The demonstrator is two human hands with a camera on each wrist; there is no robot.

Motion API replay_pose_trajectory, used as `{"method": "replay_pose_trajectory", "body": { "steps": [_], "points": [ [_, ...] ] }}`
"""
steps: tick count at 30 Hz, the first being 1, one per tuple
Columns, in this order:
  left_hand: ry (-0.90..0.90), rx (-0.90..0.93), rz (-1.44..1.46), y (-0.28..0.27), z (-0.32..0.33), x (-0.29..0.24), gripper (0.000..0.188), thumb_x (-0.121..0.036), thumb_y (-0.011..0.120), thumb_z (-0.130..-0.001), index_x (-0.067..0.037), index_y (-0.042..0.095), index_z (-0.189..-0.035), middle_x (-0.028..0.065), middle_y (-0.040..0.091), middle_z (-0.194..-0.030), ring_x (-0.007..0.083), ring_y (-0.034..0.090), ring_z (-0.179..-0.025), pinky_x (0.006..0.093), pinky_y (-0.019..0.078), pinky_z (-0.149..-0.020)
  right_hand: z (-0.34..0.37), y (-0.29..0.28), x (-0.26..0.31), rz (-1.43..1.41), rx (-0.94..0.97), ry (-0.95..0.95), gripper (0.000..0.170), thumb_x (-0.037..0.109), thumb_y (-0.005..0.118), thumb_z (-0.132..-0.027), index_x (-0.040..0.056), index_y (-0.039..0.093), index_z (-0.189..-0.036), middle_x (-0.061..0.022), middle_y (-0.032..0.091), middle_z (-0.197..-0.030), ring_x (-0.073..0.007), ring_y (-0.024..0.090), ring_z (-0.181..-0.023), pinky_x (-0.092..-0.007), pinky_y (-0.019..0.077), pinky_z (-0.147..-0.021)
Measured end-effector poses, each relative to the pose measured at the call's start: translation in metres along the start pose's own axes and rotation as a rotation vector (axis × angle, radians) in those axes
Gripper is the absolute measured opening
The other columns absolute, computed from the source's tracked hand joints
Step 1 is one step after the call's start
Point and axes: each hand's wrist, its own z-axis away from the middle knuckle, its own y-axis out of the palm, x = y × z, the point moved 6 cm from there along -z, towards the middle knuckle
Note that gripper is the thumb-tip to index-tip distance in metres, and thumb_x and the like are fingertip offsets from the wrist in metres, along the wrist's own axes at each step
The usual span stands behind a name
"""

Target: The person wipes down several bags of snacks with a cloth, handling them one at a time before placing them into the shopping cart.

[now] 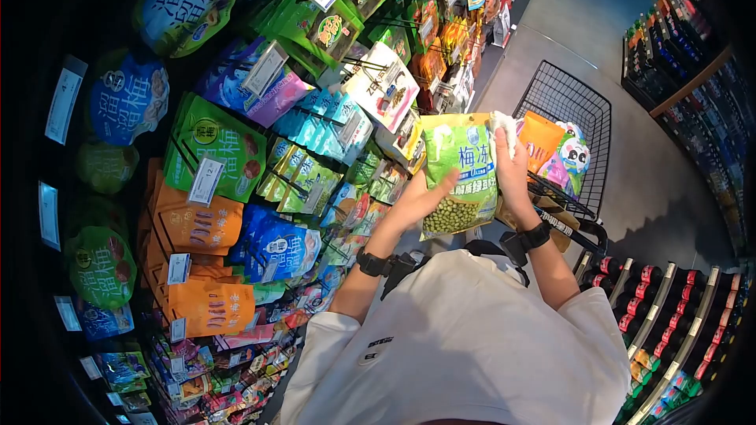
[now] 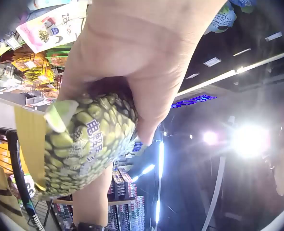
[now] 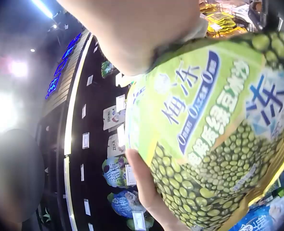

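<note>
Here we are in the middle of the frame, and the green bag (image 1: 463,159) hangs between two hands, just left of the wire cart (image 1: 573,88) and right of the hanging packets (image 1: 224,149). The left hand (image 1: 425,198) has a pinching grip on the bag's left side, thumb laid across the printed front, parted only by the bag's thickness; the right hand (image 1: 513,177) grips the upper right edge, though how tightly its fingers curl behind, I cannot tell. Something white sits by those fingertips, too unclear to name. To manage this hold well, I'd say, keep both edges lightly supported, slide that left thumb clear of the lettering and avoid squeezing the bean-printed lower part. And which way does it point? Top edge toward the top of the frame, bean picture toward the bottom, front facing up at the head camera, long axis running nearly up and down the picture.
</note>
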Motion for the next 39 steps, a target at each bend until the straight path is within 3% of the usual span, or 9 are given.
{"method": "replay_pose_trajectory", "body": {
  "steps": [2, 8, 11, 15, 19, 29, 35, 36, 39],
  "points": [
    [-0.044, -0.066, -0.031, -0.010, -0.007, 0.013, 0.062, -0.048, 0.043, -0.106, 0.001, 0.043, -0.143, 0.0098, 0.057, -0.134, 0.0168, 0.050, -0.124, 0.0335, 0.0380, -0.107, 0.004, 0.001, 0.018, 0.021, -0.072, -0.099, 0.033, 0.024, 0.051, -0.106, -0.0035, 0.058, -0.123, -0.0060, 0.065, -0.109, -0.0101, 0.059, -0.098, -0.0266, 0.0472, -0.085],
    [-0.062, -0.210, 0.454, -0.013, -0.009, 0.009, 0.062, -0.048, 0.041, -0.106, 0.002, 0.044, -0.143, 0.0127, 0.057, -0.137, 0.0195, 0.056, -0.122, 0.0339, 0.0450, -0.103, 0.029, 0.018, 0.053, 0.476, 0.011, -0.535, 0.042, -0.007, 0.053, -0.090, -0.0052, 0.050, -0.132, -0.0235, 0.047, -0.136, -0.0382, 0.048, -0.129, -0.0424, 0.0353, -0.110],
    [-0.023, -0.205, 0.689, -0.013, -0.012, 0.001, 0.061, -0.047, 0.039, -0.107, 0.001, 0.044, -0.143, 0.0142, 0.059, -0.136, 0.0217, 0.061, -0.119, 0.0358, 0.0503, -0.100, 0.026, 0.016, 0.060, 0.428, -0.034, -0.553, 0.042, -0.009, 0.053, -0.087, -0.0059, 0.052, -0.129, -0.0233, 0.047, -0.137, -0.0387, 0.047, -0.130, -0.0424, 0.0353, -0.110],
    [-0.042, -0.197, 0.627, -0.021, -0.016, 0.013, 0.053, -0.042, 0.039, -0.108, -0.001, 0.047, -0.140, 0.0124, 0.060, -0.133, 0.0218, 0.060, -0.119, 0.0370, 0.0484, -0.101, 0.031, 0.036, 0.037, 0.437, 0.249, -0.348, 0.051, -0.010, 0.059, -0.075, -0.0036, 0.056, -0.126, -0.0225, 0.049, -0.137, -0.0389, 0.050, -0.129, -0.0416, 0.0385, -0.110],
    [-0.112, -0.230, 0.592, -0.018, -0.019, 0.024, 0.050, -0.044, 0.039, -0.107, -0.006, 0.050, -0.138, 0.0085, 0.061, -0.128, 0.0162, 0.061, -0.113, 0.0337, 0.0486, -0.097, 0.060, 0.072, 0.037, 0.630, 0.525, -0.625, 0.051, 0.007, 0.072, -0.077, -0.0027, 0.058, -0.125, -0.0202, 0.050, -0.142, -0.0382, 0.047, -0.134, -0.0465, 0.0396, -0.110],
    [0.001, -0.463, 0.933, -0.062, -0.018, 0.035, 0.061, -0.050, 0.030, -0.107, -0.001, 0.045, -0.141, 0.0174, 0.057, -0.138, 0.0311, 0.059, -0.121, 0.0450, 0.0462, -0.105, 0.070, 0.076, 0.023, 0.586, 0.889, -0.762, 0.049, 0.011, 0.066, -0.079, 0.0013, 0.059, -0.127, -0.0156, 0.049, -0.146, -0.0391, 0.042, -0.138, -0.0532, 0.0372, -0.111],
    [0.142, -0.507, 0.952, -0.062, -0.012, 0.016, 0.051, -0.040, 0.035, -0.108, -0.002, 0.048, -0.139, 0.0145, 0.059, -0.136, 0.0294, 0.059, -0.121, 0.0437, 0.0472, -0.104, 0.027, 0.041, -0.017, 0.498, 0.230, -0.394, 0.047, 0.013, 0.053, -0.099, -0.0076, 0.043, -0.139, -0.0257, 0.043, -0.148, -0.0363, 0.039, -0.140, -0.0425, 0.0333, -0.115],
    [0.156, -0.502, 0.945, -0.063, -0.012, 0.016, 0.050, -0.039, 0.036, -0.108, -0.002, 0.048, -0.139, 0.0145, 0.059, -0.136, 0.0293, 0.060, -0.120, 0.0435, 0.0474, -0.104, 0.021, 0.034, -0.037, 0.288, 0.270, -0.168, 0.045, 0.026, 0.039, -0.108, -0.0069, 0.043, -0.139, -0.0223, 0.047, -0.143, -0.0302, 0.046, -0.135, -0.0369, 0.0371, -0.111],
    [0.152, -0.486, 0.915, -0.059, -0.007, 0.008, 0.048, -0.037, 0.039, -0.108, -0.002, 0.048, -0.139, 0.0145, 0.059, -0.135, 0.0283, 0.061, -0.119, 0.0426, 0.0482, -0.103, 0.014, 0.018, -0.095, -0.223, 0.323, 0.490, 0.052, 0.038, 0.036, -0.109, -0.0018, 0.042, -0.142, -0.0156, 0.052, -0.138, -0.0238, 0.052, -0.127, -0.0372, 0.0414, -0.107]
  ]
}}
